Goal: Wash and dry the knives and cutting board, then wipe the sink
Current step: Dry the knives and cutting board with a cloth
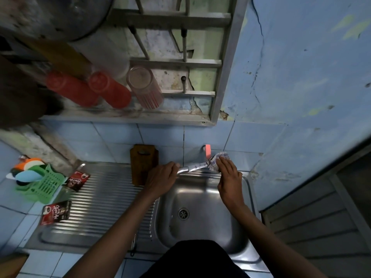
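My left hand [163, 176] grips the handle of a knife [189, 168] and holds it level over the back rim of the steel sink [202, 213]. The blade points right into a checked cloth [215, 161]. My right hand [228, 175] holds that cloth wrapped round the blade's tip. A brown wooden cutting board [143, 164] stands upright against the blue tiled wall, just left of my left hand. A pink tap [208, 151] sticks out of the wall behind the cloth.
The ribbed steel drainboard [100, 199] lies left of the basin, with two dark red sachets [56, 212] on it. A green plastic basket [43, 183] holding utensils sits at the far left. Red cups [108, 89] hang on the metal rack above.
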